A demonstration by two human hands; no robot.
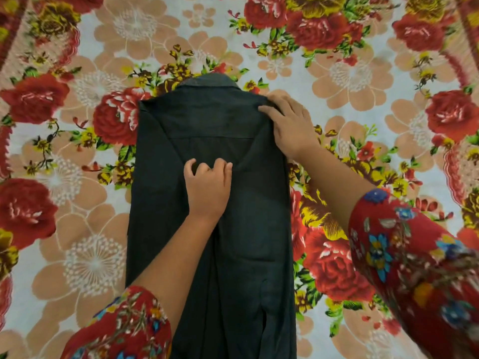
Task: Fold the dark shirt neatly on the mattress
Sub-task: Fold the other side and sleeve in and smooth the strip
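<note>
I see the mattress (363, 73) filling the whole view, covered w/ a floral sheet (77, 229) (red roses, peach flowers, pale ground), and directly on it, approx. in the middle, lies the dark shirt (207, 120), collar at the far end, sides folded in to a long narrow strip.

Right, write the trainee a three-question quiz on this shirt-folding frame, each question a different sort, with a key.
1. True or false: the dark shirt lies with its collar at the end nearest the person.
2. Multiple choice: the right hand rests on the shirt's A) far shoulder corner, B) hem, C) collar.
3. Fill in: the left hand, fingers curled, sits on the ____ of the shirt.

Key: 1 false, the collar is at the far end; 2 A; 3 middle.
</note>
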